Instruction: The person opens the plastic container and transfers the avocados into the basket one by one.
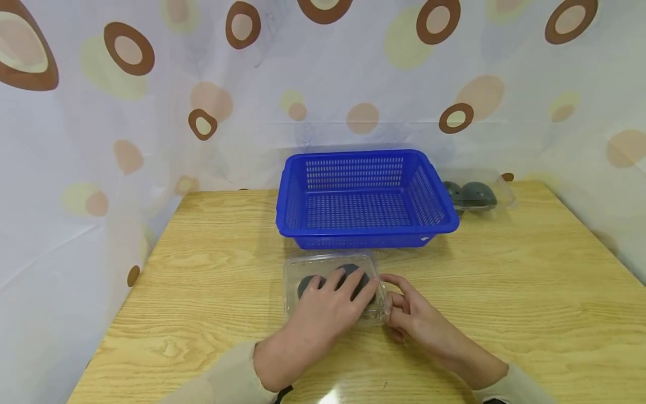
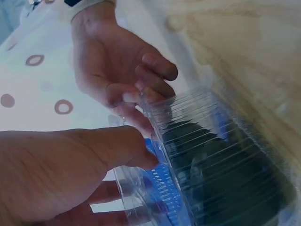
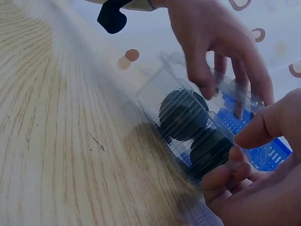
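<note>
On the table sits a clear plastic clamshell box (image 1: 329, 257) with dark green round things inside, one of them a dark round piece (image 3: 182, 113) seen through the ribbed wall. My left hand (image 1: 323, 308) lies across the top of the lid, fingers spread and thumb toward the near side. At the box's right edge my right hand (image 1: 421, 322) pinches the rim, its lower fingers curled. The left wrist view shows the right hand (image 2: 117, 66) at the box's corner. Part of the contents is hidden under my left hand.
A blue slotted basket (image 1: 368, 231) stands just behind the box. To its right, against the patterned backdrop (image 1: 323, 67), is another clear box with dark round things (image 1: 478, 195). The wooden table (image 1: 217, 269) carries all of these.
</note>
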`<state>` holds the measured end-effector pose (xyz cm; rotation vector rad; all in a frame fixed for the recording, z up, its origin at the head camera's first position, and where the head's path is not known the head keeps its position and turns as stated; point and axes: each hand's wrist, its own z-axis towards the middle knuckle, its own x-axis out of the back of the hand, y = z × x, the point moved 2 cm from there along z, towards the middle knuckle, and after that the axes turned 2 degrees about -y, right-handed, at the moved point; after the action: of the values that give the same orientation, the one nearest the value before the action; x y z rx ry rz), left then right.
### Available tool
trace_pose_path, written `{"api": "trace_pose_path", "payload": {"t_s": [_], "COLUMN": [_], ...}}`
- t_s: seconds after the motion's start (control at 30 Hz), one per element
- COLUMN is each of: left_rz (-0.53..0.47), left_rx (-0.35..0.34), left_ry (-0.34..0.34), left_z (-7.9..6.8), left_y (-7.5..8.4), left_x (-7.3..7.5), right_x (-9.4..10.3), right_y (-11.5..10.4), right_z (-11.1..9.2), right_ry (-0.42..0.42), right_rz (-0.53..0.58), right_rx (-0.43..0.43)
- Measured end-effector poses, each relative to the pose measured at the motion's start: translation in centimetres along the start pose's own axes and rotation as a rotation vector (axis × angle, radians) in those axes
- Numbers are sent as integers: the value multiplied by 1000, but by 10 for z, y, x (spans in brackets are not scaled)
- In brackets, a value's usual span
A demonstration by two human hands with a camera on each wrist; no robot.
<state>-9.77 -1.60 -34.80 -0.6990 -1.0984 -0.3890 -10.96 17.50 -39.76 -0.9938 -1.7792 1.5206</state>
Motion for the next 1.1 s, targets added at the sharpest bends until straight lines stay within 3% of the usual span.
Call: {"api": "trace_pose_path", "payload": {"t_s": [0.23, 0.47, 0.83, 1.1], "left_rz": [-88, -92, -158, -170], "left_rx": [91, 71, 65, 47], "left_ry": [-222, -224, -351, -357], "left_z": [-19, -22, -15, -12], "left_y": [-9, -15, -23, -30], "left_x": [-5, -1, 2, 8], "right_x": [-1, 0, -2, 0], "right_y": [-2, -2, -4, -4], "right_z": [-1, 0, 0, -1], "right_ry": [30, 27, 12, 18], "right_rz": [-35, -47, -64, -72], "right_rx": [-6, 9, 10, 9]}}
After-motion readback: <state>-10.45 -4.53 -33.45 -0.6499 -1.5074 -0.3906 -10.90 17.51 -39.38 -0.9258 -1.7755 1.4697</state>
